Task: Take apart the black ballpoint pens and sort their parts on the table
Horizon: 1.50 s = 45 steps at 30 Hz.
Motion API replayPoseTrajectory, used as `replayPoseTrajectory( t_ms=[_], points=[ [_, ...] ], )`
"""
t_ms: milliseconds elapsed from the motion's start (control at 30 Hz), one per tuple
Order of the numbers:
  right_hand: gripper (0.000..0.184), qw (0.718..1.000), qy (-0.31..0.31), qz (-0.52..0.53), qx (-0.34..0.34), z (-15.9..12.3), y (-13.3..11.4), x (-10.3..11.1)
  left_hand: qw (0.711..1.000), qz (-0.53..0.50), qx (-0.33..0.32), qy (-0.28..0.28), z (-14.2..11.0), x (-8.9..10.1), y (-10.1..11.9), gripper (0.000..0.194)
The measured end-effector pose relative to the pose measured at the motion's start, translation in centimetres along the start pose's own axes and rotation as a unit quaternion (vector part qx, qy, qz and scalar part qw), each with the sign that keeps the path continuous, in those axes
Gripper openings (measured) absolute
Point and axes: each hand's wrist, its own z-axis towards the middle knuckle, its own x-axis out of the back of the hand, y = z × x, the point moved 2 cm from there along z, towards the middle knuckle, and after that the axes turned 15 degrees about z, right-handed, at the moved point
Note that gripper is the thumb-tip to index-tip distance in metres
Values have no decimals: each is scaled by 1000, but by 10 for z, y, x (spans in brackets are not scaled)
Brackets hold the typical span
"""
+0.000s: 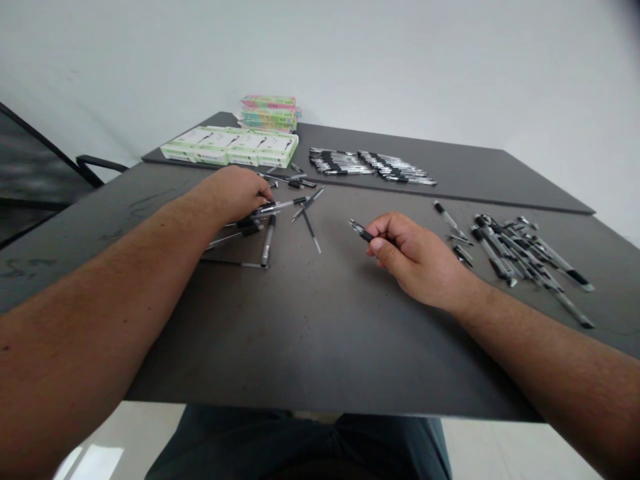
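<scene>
Pen [361, 231] pinched in the closed fingers [383, 233] of the right hand [417, 257] at centre, left hand [233, 195] curled onto loose pens [265, 230] at 11 o'clock, grip unclear, tidy rows of pens [370, 163] lined up at 12 o'clock, jumbled heap of pens [520, 250] remaining at 3 o'clock on the dark worktop [320, 347].

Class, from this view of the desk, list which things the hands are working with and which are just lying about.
Working with: left hand on loose pens; right hand gripping a pen.

Lying about: pen rows; pen pile; green boxes; stacked packets; chair.
</scene>
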Motion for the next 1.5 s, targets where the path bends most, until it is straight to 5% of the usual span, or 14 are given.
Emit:
replayPoseTrajectory(
  t_ms=[400,667,833,1100,1300,1500],
  points=[
    [10,1000,0,4,4,-1,1,0,998,50,8,-25,4,3,4,40],
    [7,1000,-6,7,-5,0,-1,1,987,-53,111,101,-26,40,23,42],
    [6,1000,-7,10,-4,1,0,1,969,-175,51,164,-38,52,54,45],
    [5,1000,5,17,-4,3,2,1,952,-277,-6,126,-60,61,104,34],
    [6,1000,2,19,0,3,4,1,948,-306,-17,88,-60,56,112,41],
    [7,1000,1,22,-5,3,1,1,955,-275,-38,108,-62,60,111,39]
  ],
)
